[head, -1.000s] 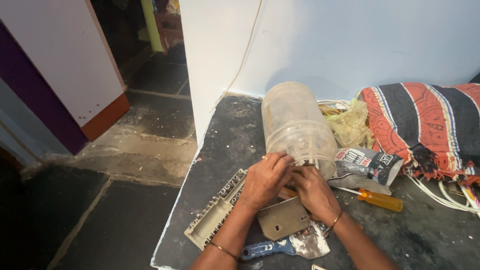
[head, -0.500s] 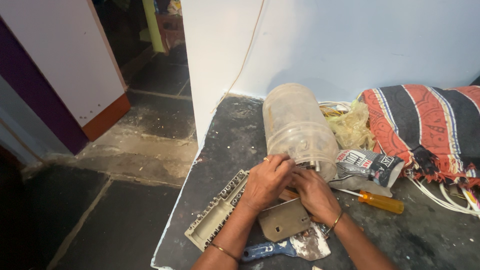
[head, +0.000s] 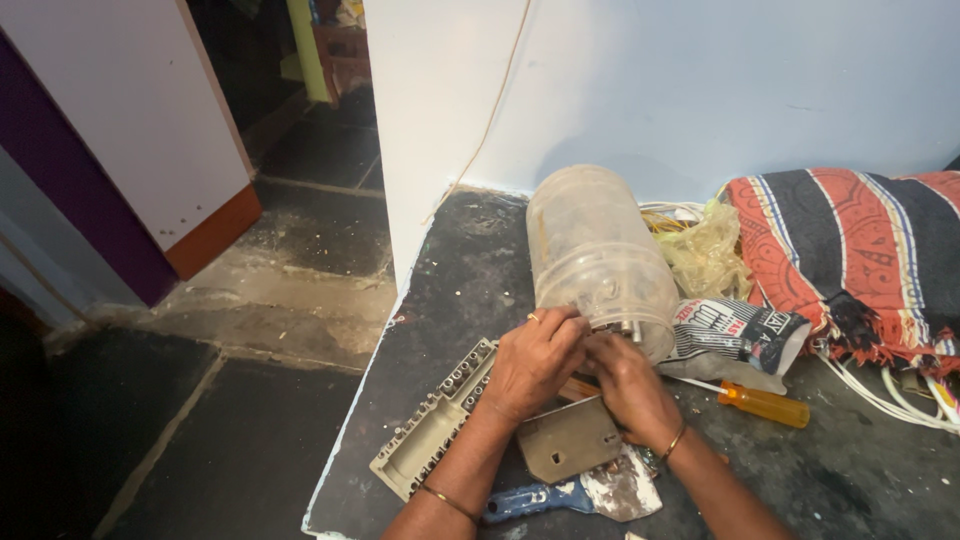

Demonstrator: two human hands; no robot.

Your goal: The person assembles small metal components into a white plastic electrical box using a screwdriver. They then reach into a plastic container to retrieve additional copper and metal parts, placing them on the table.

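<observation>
Blue-handled scraper (head: 570, 495) lies nearest, at 6 o'clock on the dark slab (head: 450, 270). Just above it a tan metal plate (head: 570, 440), with a grey terminal strip (head: 432, 432) at its 9 o'clock. Left hand (head: 535, 362) and right hand (head: 625, 385) meet fingertip to fingertip, pinching something too small to identify at the mouth of the clear plastic jar (head: 595, 255), which lies on its side at 12 o'clock. Orange-handled screwdriver (head: 765, 404) at 3 o'clock; striped cloth (head: 850, 255) beyond.

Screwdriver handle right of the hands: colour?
Translucent orange/amber on the screwdriver handle, lying on the dark table. Head view, the only one.
</observation>
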